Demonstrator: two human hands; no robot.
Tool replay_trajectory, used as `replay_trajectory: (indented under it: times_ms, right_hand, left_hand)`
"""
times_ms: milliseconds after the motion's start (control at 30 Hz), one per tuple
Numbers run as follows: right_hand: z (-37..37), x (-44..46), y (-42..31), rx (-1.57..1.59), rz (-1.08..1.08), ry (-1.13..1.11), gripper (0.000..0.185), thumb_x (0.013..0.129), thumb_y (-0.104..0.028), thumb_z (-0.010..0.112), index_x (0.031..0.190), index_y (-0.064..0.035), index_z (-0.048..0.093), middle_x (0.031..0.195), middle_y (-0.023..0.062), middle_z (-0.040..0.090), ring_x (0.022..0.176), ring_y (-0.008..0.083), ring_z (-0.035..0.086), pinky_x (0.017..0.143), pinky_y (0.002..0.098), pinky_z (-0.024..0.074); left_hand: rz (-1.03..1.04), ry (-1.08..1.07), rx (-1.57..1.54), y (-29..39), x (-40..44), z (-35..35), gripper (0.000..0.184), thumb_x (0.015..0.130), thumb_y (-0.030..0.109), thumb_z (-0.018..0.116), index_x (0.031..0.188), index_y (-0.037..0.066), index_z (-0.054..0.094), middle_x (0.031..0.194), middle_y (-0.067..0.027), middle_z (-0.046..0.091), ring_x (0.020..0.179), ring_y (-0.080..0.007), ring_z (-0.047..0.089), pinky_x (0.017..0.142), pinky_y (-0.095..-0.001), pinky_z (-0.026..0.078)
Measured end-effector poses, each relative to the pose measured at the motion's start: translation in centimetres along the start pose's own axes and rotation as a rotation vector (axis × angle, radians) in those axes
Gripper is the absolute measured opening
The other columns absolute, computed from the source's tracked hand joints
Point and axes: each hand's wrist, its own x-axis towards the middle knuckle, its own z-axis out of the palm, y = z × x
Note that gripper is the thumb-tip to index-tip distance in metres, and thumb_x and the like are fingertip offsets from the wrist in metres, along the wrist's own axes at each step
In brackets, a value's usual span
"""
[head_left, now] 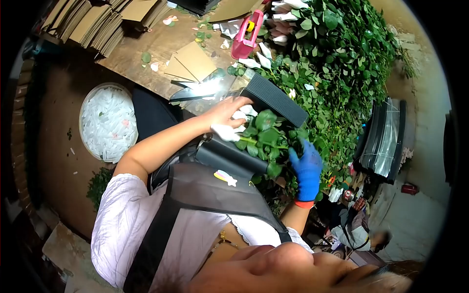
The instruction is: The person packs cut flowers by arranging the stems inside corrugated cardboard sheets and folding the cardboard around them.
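My bare left hand (pixel 228 113) is curled against white-covered rose heads (pixel 239 116) beside a black ribbed block (pixel 276 100). Just below its fingers lies another rose with a white cover (pixel 224 132). That rose's green stem and leaves (pixel 266 127) run right, to my right hand (pixel 307 166) in a blue knitted glove with an orange cuff. The gloved thumb and fingers close around the stem end, partly hidden by leaves. Under the rose, across my lap, rests a black curved sheet (pixel 232 156). A black apron (pixel 210 188) covers my front.
A large heap of leafy rose stems (pixel 342 53) fills the upper right. On the wooden table (pixel 132 53) are cardboard pieces (pixel 190 63), a pink tape dispenser (pixel 246 36) and stacked cardboard (pixel 93 29). A round tub of white sleeves (pixel 108 122) stands left. Another person (pixel 356 229) is lower right.
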Motion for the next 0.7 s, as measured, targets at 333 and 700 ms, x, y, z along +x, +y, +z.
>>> replay_trajectory:
  times_ms: [333, 700]
  right_hand:
    - [4.4, 0.8, 3.7, -0.127, -0.081, -0.052, 0.032, 0.083, -0.021, 0.073, 0.114, -0.0185, 0.067, 0.105, 0.0145, 0.067, 0.097, 0.0348, 0.064, 0.081, 0.0449, 0.0524]
    - [-0.4, -1.8, 4.3, -0.218, 0.147, 0.069, 0.031, 0.082, -0.02, 0.076, 0.111, -0.0199, 0.066, 0.111, 0.0081, 0.07, 0.093, 0.0329, 0.068, 0.078, 0.0425, 0.055]
  left_hand:
    - [0.027, -0.007, 0.065, -1.1, 0.1, 0.5, 0.054, 0.085, 0.024, 0.071, 0.135, 0.013, 0.056, 0.105, -0.0116, 0.057, 0.102, -0.0305, 0.059, 0.089, -0.0417, 0.049]
    - [0.077, 0.021, 0.117, -0.3, -0.1, 0.3, 0.048, 0.084, 0.021, 0.074, 0.128, 0.008, 0.059, 0.107, -0.0136, 0.057, 0.104, -0.0342, 0.058, 0.09, -0.0426, 0.047]
